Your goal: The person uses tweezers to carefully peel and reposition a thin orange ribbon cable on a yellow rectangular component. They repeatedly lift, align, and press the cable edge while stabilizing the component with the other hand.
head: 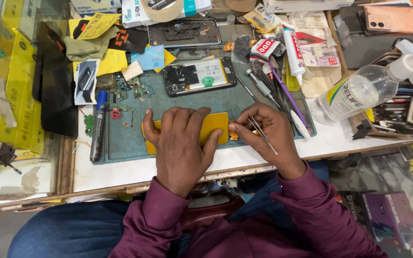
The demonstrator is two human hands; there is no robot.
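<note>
My left hand point(180, 143) lies flat over a yellow phone back cover point(214, 125) on the green work mat point(125, 138), pressing it down. My right hand point(268, 134) holds thin metal tweezers point(263, 134), with its fingertips at the cover's right edge. An opened phone point(198, 75) with its battery and board exposed lies on the mat just beyond my hands. Most of the yellow cover is hidden under my left palm.
A blue-capped marker point(98, 125) and small circuit parts point(130, 88) lie left on the mat. Screwdrivers and a purple tool point(283, 88), a glue tube point(293, 50) and a clear spray bottle point(359, 93) sit to the right. Another opened phone point(184, 32) and packets crowd the back.
</note>
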